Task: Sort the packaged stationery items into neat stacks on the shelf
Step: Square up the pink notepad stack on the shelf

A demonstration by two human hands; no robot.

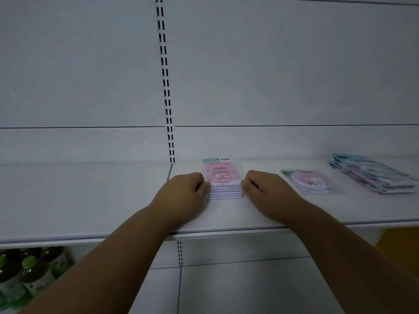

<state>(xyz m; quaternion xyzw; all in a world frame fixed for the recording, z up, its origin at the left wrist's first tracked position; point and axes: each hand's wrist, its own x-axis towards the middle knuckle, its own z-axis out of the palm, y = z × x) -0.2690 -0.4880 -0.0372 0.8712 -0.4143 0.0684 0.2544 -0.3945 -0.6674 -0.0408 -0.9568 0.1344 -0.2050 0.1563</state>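
Presently, on the white shelf [249, 214]: pink packet stack [223, 182] pinched between my left hand [184, 191] and right hand [264, 189], fingers curled against its sides; round packets [311, 181] and blue packet pile [371, 174] to its right.

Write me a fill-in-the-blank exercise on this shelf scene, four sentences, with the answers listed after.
1. Both hands, the left hand and the right hand, press against the sides of the ____ stack of packets.
2. The round packet lies to the ____ of that stack.
3. All the packets rest on the white ____.
4. Below the shelf at the left stand bottles with ____ caps.

Answers: pink; right; shelf; green
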